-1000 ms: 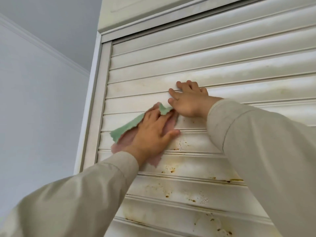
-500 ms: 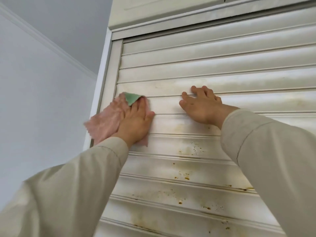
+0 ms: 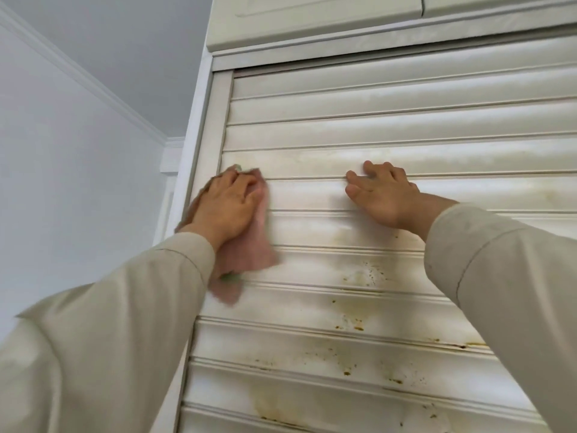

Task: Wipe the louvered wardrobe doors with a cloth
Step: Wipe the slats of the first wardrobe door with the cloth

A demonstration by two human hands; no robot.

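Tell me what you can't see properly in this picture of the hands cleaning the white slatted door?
- Pink cloth: head view, blurred by motion and mostly covered by the left hand; its full shape is unclear.
- White louvered wardrobe door: cut off by the right and bottom edges.
- Slats behind the right hand and beige sleeves: hidden, so stains there can't be judged.

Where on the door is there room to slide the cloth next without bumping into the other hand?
Bare slats run between the left hand with the pink cloth and the right hand. The slats above both hands, up to the top rail, are bare too. Lower down, the sleeves cover the outer parts, leaving the stained middle open.
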